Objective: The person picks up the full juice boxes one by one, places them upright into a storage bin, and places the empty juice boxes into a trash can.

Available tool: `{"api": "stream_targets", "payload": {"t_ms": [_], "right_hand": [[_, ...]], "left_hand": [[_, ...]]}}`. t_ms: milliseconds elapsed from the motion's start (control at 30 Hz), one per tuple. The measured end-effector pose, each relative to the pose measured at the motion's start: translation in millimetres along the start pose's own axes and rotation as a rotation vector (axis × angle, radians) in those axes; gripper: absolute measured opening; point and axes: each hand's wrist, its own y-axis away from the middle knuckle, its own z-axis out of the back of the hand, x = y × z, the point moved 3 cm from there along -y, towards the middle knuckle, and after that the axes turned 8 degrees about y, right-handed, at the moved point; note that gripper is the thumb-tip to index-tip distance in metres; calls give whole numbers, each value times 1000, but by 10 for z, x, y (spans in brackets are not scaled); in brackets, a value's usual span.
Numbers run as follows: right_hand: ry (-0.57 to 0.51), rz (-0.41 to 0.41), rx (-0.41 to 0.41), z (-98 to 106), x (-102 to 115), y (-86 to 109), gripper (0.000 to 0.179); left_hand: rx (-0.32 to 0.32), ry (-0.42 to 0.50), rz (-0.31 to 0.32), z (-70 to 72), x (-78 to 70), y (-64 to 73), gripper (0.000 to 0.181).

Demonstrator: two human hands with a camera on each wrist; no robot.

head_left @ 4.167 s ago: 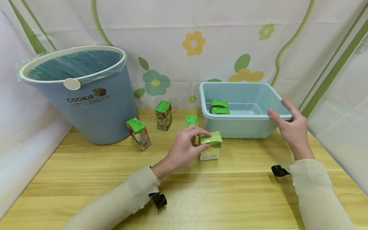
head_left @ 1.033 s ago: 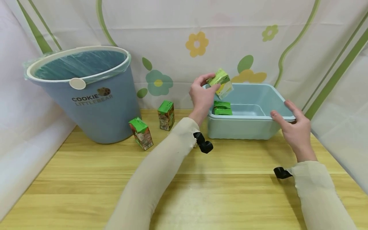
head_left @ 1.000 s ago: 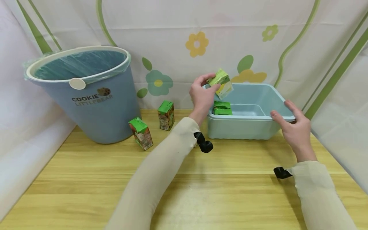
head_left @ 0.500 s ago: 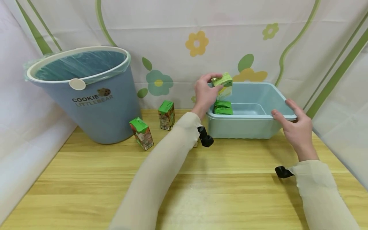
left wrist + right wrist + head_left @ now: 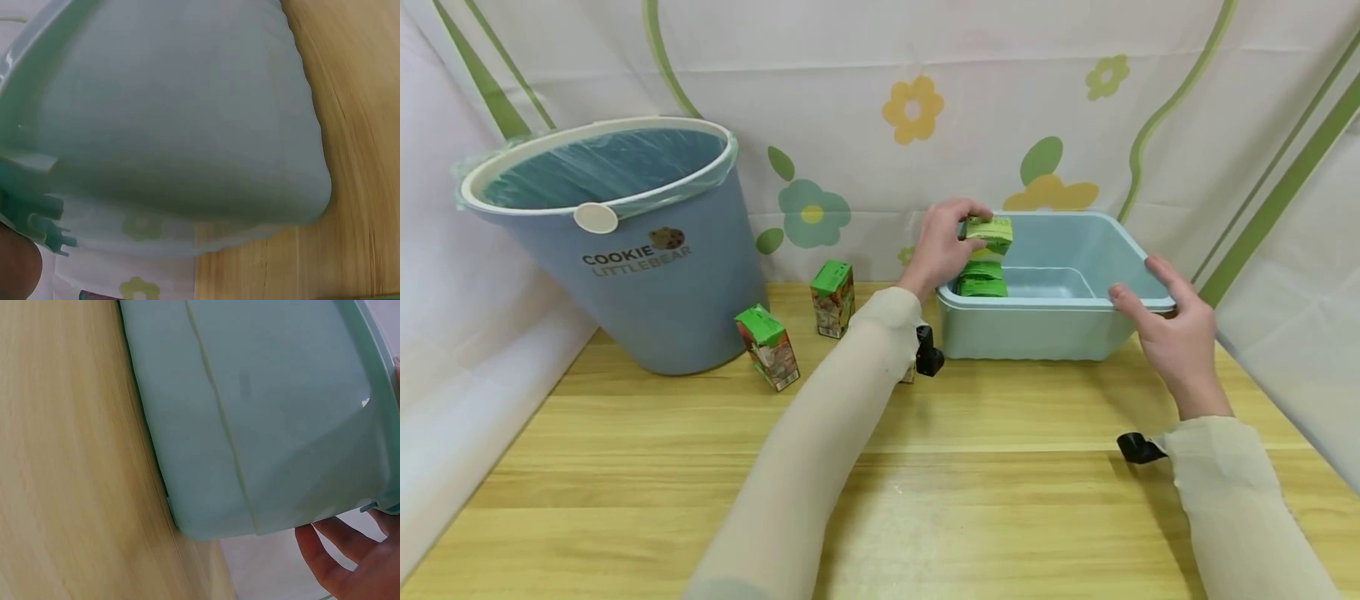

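Between thumb and fingers, my left hand (image 5: 946,243) holds a small light-green drink carton (image 5: 992,232) inside the left end of a light-blue plastic tub (image 5: 1030,332). Just in front of that carton, two green-topped cartons (image 5: 982,287) lie in the tub. My right hand (image 5: 1176,337) grips the tub's right front corner, thumb at the rim. In the right wrist view, its fingers (image 5: 319,556) touch the tub's outer wall (image 5: 269,425). The left wrist view shows mostly the tub's outside (image 5: 175,112); the held carton is hidden there.
A large blue trash bin (image 5: 677,304) with a clear liner stands at the left. Two green-topped cartons, one tilted (image 5: 769,350) and one upright (image 5: 832,300), stand beside it on the wooden table (image 5: 647,467). My left forearm mostly hides another carton (image 5: 908,375).
My left hand has picked the light-green carton off the table, carried it over the tub's left rim and lowered it inside. My right hand keeps its grip on the tub.
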Motion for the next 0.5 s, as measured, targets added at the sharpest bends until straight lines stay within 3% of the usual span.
{"api": "stream_targets", "payload": {"t_ms": [233,500], "right_hand": [[7,1,3,-3,-14,-6,75],[5,-2,6,-5,-13,-7,75]], "left_hand": [[43,-21,10,-9,35,-27,35],[102,-40,96,-18,77,-78,35]]}}
